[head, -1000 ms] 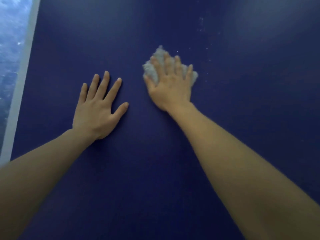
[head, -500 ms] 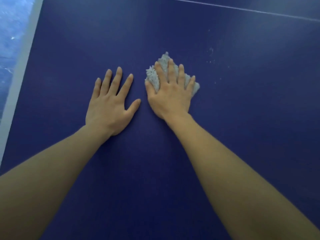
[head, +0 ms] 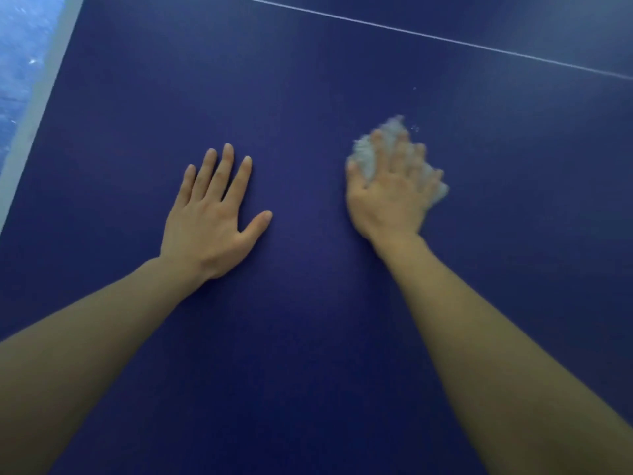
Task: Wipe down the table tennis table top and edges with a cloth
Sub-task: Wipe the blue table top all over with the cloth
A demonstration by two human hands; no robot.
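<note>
The dark blue table tennis table top (head: pixel 308 337) fills the view. My right hand (head: pixel 387 197) lies flat with straight fingers on a fluffy light grey cloth (head: pixel 368 156) and presses it onto the table; hand and cloth are blurred by motion. The cloth sticks out beyond the fingertips and at the right side of the hand. To the left, apart from the cloth, my left hand (head: pixel 209 221) rests flat on the table, fingers spread, holding nothing.
The table's white left edge band (head: pixel 37 114) runs diagonally at the far left, with blue floor (head: pixel 17 46) beyond it. A thin white line (head: pixel 445 37) crosses the top at the back. A few pale specks (head: pixel 415 127) lie just past the cloth.
My right hand has slid the cloth to the right, away from my left hand, widening the gap between them. The left hand stays flat on the table.
</note>
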